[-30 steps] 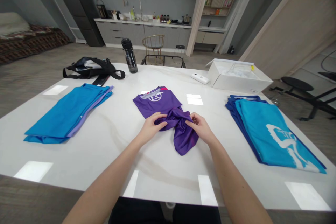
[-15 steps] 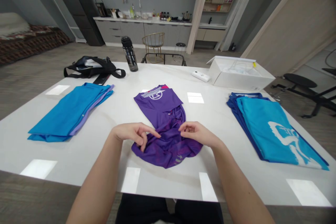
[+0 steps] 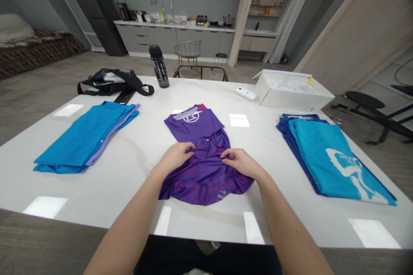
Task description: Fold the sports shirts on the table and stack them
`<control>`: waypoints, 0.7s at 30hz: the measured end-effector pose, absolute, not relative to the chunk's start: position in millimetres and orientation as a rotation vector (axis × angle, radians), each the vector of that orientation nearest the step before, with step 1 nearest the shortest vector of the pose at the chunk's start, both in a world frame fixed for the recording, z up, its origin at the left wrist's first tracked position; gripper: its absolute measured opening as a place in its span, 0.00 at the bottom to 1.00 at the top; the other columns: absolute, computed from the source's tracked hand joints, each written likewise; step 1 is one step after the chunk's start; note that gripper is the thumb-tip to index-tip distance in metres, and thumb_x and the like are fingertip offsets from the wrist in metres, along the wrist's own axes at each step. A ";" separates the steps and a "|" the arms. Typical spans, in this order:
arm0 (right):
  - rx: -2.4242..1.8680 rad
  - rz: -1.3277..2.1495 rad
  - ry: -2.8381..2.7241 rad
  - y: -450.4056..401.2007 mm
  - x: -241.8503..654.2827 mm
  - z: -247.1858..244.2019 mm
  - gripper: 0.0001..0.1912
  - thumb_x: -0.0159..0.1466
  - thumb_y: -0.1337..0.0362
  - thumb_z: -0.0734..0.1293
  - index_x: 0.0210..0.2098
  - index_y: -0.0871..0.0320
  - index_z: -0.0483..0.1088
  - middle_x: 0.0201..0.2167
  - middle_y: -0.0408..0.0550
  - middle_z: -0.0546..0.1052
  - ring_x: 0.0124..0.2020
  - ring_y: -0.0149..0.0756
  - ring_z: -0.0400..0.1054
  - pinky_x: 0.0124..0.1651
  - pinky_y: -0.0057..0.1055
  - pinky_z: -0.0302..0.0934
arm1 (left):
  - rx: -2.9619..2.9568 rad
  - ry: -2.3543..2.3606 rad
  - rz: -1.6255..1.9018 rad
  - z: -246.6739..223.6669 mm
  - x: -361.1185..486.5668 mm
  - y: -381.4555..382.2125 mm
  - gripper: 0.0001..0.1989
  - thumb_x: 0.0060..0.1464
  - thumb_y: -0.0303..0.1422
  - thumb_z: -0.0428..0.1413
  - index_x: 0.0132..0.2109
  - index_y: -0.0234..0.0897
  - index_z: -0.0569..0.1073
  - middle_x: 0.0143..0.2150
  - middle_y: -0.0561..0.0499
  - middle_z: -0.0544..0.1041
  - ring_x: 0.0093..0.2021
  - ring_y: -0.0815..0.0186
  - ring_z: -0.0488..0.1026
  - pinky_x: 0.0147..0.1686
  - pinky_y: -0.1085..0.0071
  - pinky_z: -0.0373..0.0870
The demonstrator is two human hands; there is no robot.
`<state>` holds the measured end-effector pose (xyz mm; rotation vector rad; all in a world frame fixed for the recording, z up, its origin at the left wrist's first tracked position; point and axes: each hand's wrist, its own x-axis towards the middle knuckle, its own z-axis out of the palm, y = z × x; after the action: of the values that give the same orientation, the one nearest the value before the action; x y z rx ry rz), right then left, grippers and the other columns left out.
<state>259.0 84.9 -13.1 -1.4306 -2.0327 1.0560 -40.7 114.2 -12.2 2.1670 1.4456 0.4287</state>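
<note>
A purple sports shirt point(image 3: 206, 178) lies partly folded in front of me, its white-logo upper part flat and its near part wrinkled. My left hand point(image 3: 176, 156) pinches the fabric at the left of the middle. On the right side my right hand point(image 3: 241, 161) has thumb and fingers closed on the same shirt. To the left lies a folded blue garment point(image 3: 87, 135) with a lilac one showing under its edge. Folded light-blue clothing point(image 3: 325, 150) with a white print rests on dark-blue clothing point(image 3: 290, 142) at the right.
Along the back of the white table point(image 3: 129, 197) are a black bag point(image 3: 111, 81), a dark bottle point(image 3: 159, 66), a white remote-like device point(image 3: 245, 93) and an open white box point(image 3: 290, 94). A chair point(image 3: 201, 68) stands beyond the far edge.
My left hand has moved up and right from the shirt's left edge and now grips fabric nearer the middle. The near part of the shirt is spread wider and smoother. The right hand hardly moved.
</note>
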 end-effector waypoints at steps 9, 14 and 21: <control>-1.550 1.503 -1.969 82.4 315.1 10.5 0.12 0.51 0.59 0.75 0.35 0.56 0.81 0.18 0.38 0.69 0.21 0.30 0.58 0.24 0.27 0.51 | 1.732 2.124 0.120 -2.5 -138.2 128.3 0.20 0.50 0.29 0.56 0.52 0.39 0.76 0.38 0.47 0.79 0.38 0.58 0.78 0.37 0.68 0.72; -1.761 1.112 -1.965 84.2 310.3 8.2 0.12 0.56 0.54 0.73 0.35 0.55 0.79 0.16 0.37 0.66 0.20 0.32 0.59 0.26 0.29 0.50 | 2.164 2.046 0.579 -0.3 -97.5 118.0 0.21 0.56 0.25 0.51 0.56 0.38 0.73 0.54 0.40 0.74 0.56 0.53 0.73 0.56 0.56 0.69; -1.463 0.620 -1.999 96.5 263.3 -19.8 0.14 0.65 0.57 0.67 0.47 0.55 0.77 0.38 0.48 0.77 0.36 0.38 0.70 0.43 0.34 0.64 | 2.403 1.321 0.686 -17.4 -21.4 109.8 0.19 0.66 0.27 0.43 0.54 0.40 0.75 0.54 0.45 0.75 0.55 0.61 0.73 0.60 0.64 0.68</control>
<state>263.3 96.5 -19.8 -1.4631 -1.9992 0.6198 -21.4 109.8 -17.4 2.4035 1.3215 0.6864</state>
